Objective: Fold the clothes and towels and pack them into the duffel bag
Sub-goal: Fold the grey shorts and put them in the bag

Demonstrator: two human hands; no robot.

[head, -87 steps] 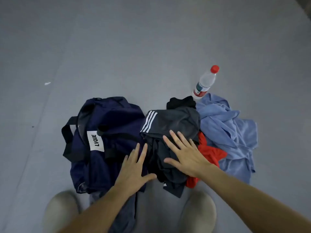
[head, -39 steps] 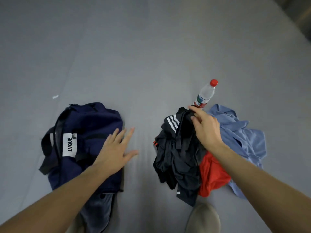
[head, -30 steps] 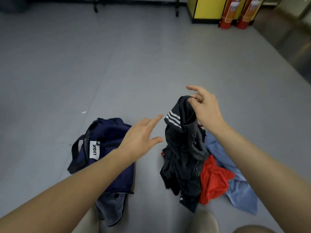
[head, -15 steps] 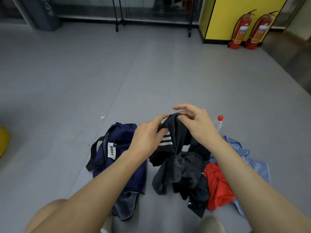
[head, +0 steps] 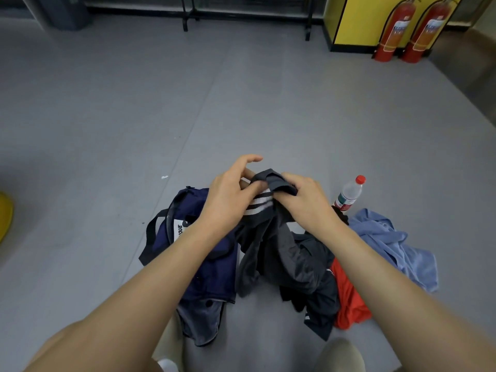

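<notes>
A dark grey garment (head: 287,253) with white stripes hangs lifted above the floor. My left hand (head: 230,194) pinches it at the striped edge, the index finger sticking out. My right hand (head: 303,200) grips its top bunch right beside. The navy duffel bag (head: 209,264) with a white label lies on the floor at the left, partly behind my left forearm. A red garment (head: 349,299) and a light blue garment (head: 397,245) lie crumpled at the right. More black cloth (head: 319,310) lies under the lifted piece.
A water bottle (head: 349,194) with a red cap stands behind the pile. Two fire extinguishers (head: 408,30) and a yellow cabinet (head: 359,20) stand far right. A grey cloth (head: 201,323) lies below the bag. A black rack's feet (head: 188,20) show at the back.
My left hand left the bag and joined my right hand on the dark striped garment, which was lifted off the pile. The view tilted up, showing the far wall.
</notes>
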